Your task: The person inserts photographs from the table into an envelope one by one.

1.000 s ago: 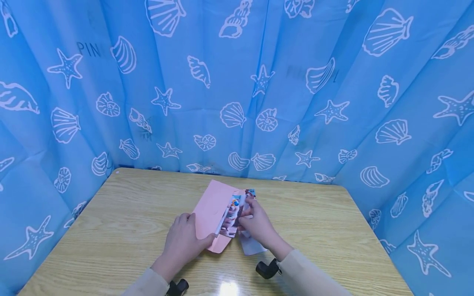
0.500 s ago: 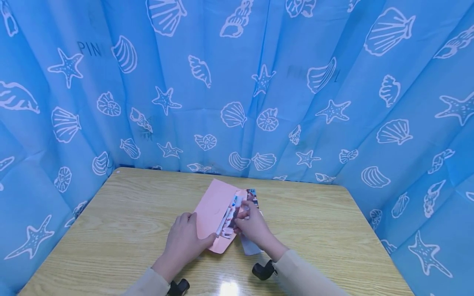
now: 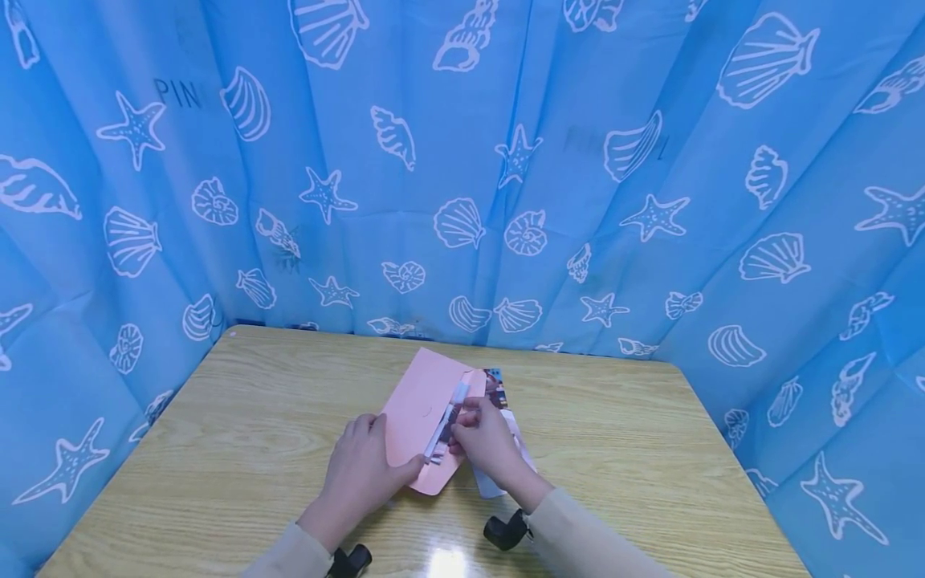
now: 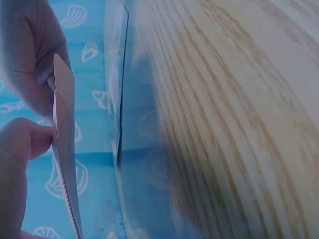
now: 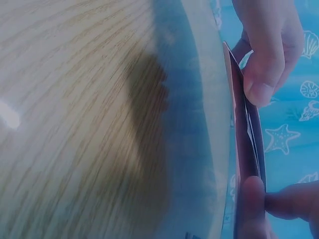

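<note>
Your left hand [image 3: 364,461] grips the pink envelope [image 3: 421,401] above the wooden table [image 3: 253,425]; your right hand [image 3: 487,443] pinches the picture cards [image 3: 447,420], a narrow strip showing at its mouth. Under that hand, printed and pale sheets [image 3: 489,485] show, partly hidden. The blue curtain [image 3: 405,185] hangs behind.

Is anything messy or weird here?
A bit crooked, maybe: the pink envelope sits slanted, with pictures sticking partway out of its opening. A colourful picture also shows past its flap, at a different angle. I see nothing spilled or torn.
</note>
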Demonstrator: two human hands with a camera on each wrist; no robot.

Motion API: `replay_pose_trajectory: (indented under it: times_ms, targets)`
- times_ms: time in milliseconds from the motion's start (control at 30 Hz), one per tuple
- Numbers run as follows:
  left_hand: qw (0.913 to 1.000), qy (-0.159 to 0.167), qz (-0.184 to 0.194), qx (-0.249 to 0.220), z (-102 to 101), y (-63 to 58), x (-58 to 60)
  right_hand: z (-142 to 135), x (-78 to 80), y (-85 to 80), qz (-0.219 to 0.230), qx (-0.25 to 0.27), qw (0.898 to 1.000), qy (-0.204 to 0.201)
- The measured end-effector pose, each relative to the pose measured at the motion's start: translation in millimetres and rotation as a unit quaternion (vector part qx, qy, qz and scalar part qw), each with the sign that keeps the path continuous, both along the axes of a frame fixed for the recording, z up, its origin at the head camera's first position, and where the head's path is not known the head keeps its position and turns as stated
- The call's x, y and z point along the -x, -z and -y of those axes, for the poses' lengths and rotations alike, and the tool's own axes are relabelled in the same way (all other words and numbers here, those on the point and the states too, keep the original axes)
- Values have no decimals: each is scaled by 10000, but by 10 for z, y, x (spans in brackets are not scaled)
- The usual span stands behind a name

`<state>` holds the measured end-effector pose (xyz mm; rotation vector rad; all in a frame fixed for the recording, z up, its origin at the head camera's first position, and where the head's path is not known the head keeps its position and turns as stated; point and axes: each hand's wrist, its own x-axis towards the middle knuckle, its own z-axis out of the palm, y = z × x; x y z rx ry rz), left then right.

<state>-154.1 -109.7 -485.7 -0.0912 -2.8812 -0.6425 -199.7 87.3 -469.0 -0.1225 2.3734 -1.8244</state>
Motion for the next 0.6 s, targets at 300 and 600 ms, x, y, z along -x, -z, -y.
replay_pose_trajectory:
  times_ms: [300, 600]
  targets:
    - [9999, 19, -125, 44, -10, 9, -1, 0, 0, 21, -82, -121, 9998, -122]
    - [9999, 16, -108, 63, -16, 24, 12, -41, 16, 56, -125, -195, 9994, -239]
